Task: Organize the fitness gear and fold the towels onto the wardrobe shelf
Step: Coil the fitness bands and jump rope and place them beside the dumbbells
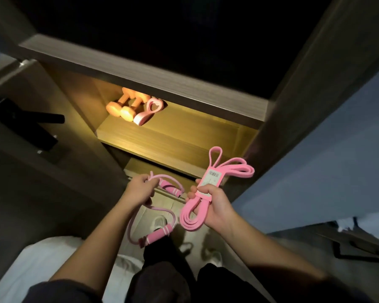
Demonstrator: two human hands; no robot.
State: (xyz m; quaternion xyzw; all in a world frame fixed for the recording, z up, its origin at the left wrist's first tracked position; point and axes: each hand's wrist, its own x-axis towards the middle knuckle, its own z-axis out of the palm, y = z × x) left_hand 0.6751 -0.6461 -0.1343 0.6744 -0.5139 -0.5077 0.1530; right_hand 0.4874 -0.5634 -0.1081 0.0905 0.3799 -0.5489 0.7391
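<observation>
At lit shelf (184, 132) with dumbbells (120, 109), grips tube (155, 236) in left hand (140, 190), band (239, 169) in right hand (214, 204); mid-stowing, apparently; next: set both down there.

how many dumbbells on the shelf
2. The left dumbbell and right dumbbell lie side by side on the lit shelf, beside a pink loop. Others may hide behind.

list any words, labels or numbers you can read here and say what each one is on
White label on the pink resistance band gripped in the right hand: a dark printed strip and fainter marks, too blurred to read.
No writing shows on the pink tube with foam handles held in the left hand, the orange dumbbells or the pink heart-shaped loop.
</observation>
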